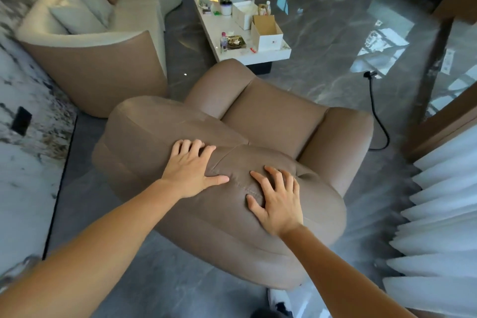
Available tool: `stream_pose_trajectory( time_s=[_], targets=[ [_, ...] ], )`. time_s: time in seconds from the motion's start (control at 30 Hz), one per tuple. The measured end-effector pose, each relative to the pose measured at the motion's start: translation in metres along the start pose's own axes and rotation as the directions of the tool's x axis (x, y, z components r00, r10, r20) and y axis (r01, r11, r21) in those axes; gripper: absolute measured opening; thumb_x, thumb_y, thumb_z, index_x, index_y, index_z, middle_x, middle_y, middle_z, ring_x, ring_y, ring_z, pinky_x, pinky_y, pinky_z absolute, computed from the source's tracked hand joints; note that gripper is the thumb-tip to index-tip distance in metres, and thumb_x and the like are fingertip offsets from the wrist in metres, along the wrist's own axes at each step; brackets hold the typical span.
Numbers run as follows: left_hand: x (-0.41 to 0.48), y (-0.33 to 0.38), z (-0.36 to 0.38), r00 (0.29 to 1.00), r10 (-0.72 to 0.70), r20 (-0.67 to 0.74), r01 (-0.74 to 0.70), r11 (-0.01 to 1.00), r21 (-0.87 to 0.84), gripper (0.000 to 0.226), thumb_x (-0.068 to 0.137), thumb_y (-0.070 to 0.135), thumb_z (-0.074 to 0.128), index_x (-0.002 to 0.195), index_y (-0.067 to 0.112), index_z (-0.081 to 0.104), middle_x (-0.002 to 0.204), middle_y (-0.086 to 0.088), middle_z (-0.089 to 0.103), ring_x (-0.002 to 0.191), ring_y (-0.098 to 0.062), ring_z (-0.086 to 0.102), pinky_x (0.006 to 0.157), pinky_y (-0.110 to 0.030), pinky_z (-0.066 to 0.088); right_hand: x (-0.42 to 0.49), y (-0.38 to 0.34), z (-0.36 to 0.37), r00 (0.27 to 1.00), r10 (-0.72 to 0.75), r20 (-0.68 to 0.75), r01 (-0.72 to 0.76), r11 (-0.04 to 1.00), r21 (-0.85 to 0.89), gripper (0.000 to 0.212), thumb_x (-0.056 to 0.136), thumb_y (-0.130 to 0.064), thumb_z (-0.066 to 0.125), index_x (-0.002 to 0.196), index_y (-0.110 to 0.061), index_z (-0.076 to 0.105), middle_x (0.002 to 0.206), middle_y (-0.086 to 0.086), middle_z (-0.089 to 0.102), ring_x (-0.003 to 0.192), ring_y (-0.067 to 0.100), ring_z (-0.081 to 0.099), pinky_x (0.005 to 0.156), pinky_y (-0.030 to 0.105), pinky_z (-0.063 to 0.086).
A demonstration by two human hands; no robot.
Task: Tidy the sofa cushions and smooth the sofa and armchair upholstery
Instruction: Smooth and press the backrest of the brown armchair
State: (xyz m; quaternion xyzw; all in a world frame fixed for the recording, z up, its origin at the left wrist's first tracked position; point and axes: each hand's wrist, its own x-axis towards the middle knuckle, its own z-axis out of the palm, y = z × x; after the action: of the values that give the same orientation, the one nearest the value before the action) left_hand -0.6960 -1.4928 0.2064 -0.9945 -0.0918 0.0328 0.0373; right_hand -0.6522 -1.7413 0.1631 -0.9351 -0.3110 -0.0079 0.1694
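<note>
grey glossy floor (322, 41). armchair (258, 116) centre, seat facing the table (214, 31). left hand (192, 169) and right hand (278, 199) flat on its backrest top, fingers spread. open box (267, 31) on table, contents unclear.

Tan leather armchair (258, 116) seen from behind, backrest puffy; cream sofa (139, 8) beyond, cushions (77, 18) seemingly upright.

Bright daylight glares off the glossy floor (361, 33); wide-angle edges bend, slightly soft.

Glossy grey marble floor (322, 33), white coffee table (219, 31).
</note>
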Motion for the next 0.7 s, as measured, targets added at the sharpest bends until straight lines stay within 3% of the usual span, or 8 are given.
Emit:
stream_pose_trajectory(
  time_s=[0.2, 0.33, 0.43, 0.57, 0.63, 0.7],
  targets=[
    [0.011, 0.095, -0.015, 0.992, -0.124, 0.013, 0.124, 0.992, 0.016, 0.106, 0.064, 0.095, 0.008, 0.139, 0.026, 0.038, 0.123, -0.003, 0.045, 0.11, -0.028, 0.04, 0.103, -0.046, 0.028, -0.001, 0.094, -0.042, 0.991, -0.125, 0.037, 0.123, 0.992, 0.041, 0.055, 0.089, -0.067, 0.041, 0.135, -0.038, 0.049, 0.139, 0.001, 0.05, 0.126, 0.034, 0.042, 0.105, 0.051, 0.038],
    [0.031, 0.157, -0.032, 0.978, -0.196, 0.077, 0.2, 0.979, -0.044, 0.107, 0.063, 0.095, 0.012, 0.141, 0.025, 0.035, 0.131, -0.008, 0.041, 0.115, -0.031, 0.037, 0.105, -0.05, 0.026, 0.015, 0.168, -0.075, 0.976, -0.197, 0.097, 0.192, 0.98, 0.055, 0.055, 0.089, -0.062, 0.044, 0.134, -0.033, 0.054, 0.14, 0.004, 0.052, 0.12, 0.034, 0.048, 0.1, 0.047, 0.042],
    [0.045, 0.191, -0.042, 0.979, -0.177, 0.097, 0.188, 0.975, -0.118, 0.106, 0.066, 0.093, 0.012, 0.146, 0.027, 0.029, 0.14, -0.009, 0.035, 0.124, -0.033, 0.031, 0.108, -0.052, 0.022, 0.031, 0.214, -0.1, 0.967, -0.191, 0.169, 0.18, 0.981, 0.076, 0.062, 0.086, -0.066, 0.039, 0.135, -0.031, 0.053, 0.143, 0.004, 0.049, 0.123, 0.032, 0.044, 0.103, 0.046, 0.039],
    [0.046, 0.198, -0.047, 0.992, 0.046, 0.117, -0.029, 0.989, -0.148, 0.098, 0.072, 0.091, 0.016, 0.151, 0.034, 0.012, 0.156, -0.004, 0.017, 0.14, -0.027, 0.012, 0.113, -0.051, 0.011, 0.048, 0.247, -0.121, 0.976, -0.053, 0.212, 0.029, 0.993, 0.113, 0.045, 0.09, -0.058, 0.049, 0.131, -0.038, 0.05, 0.142, -0.009, 0.047, 0.128, 0.029, 0.038, 0.105, 0.046, 0.035],
    [0.045, 0.192, -0.047, 0.991, 0.036, 0.132, -0.013, 0.986, -0.169, 0.099, 0.07, 0.093, 0.018, 0.151, 0.037, 0.007, 0.159, -0.002, 0.01, 0.144, -0.025, 0.005, 0.115, -0.051, 0.008, 0.056, 0.246, -0.129, 0.978, 0.04, 0.203, -0.067, 0.99, 0.125, 0.044, 0.091, -0.061, 0.047, 0.128, -0.038, 0.051, 0.137, -0.007, 0.049, 0.126, 0.031, 0.038, 0.105, 0.047, 0.034],
    [0.042, 0.186, -0.046, 0.986, -0.016, 0.165, 0.046, 0.982, -0.181, 0.105, 0.065, 0.096, 0.019, 0.152, 0.038, 0.004, 0.16, -0.002, 0.006, 0.145, -0.026, 0.002, 0.115, -0.051, 0.007, 0.061, 0.234, -0.133, 0.979, 0.024, 0.201, -0.042, 0.995, 0.085, 0.051, 0.09, -0.065, 0.043, 0.132, -0.037, 0.05, 0.138, -0.005, 0.049, 0.127, 0.031, 0.037, 0.107, 0.047, 0.032]
  ],
)
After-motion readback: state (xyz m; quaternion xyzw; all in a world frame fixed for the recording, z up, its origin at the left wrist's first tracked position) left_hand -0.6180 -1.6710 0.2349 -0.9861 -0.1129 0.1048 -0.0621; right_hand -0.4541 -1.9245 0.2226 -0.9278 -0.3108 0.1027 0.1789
